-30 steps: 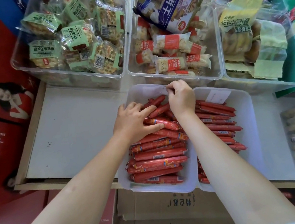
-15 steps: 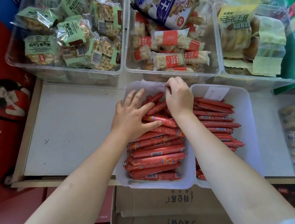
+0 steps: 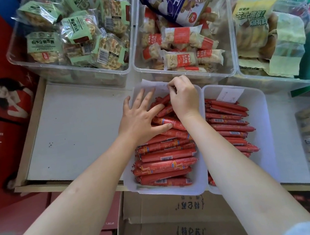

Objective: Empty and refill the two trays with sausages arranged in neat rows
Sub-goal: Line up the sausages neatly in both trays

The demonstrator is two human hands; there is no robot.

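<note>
Two white trays sit side by side on the tabletop (image 3: 76,128), both holding red sausages in rows. Over the left tray (image 3: 168,192), the left hand (image 3: 140,119) lies flat with fingers spread on the sausages (image 3: 167,155). The right hand (image 3: 184,98) pinches something small at the tray's far end; what it is cannot be told. The right tray (image 3: 260,122) is untouched.

Single head view, looking steeply down, close over shelf (image 3: 76,128); edges warped, likely wide-angle.
</note>
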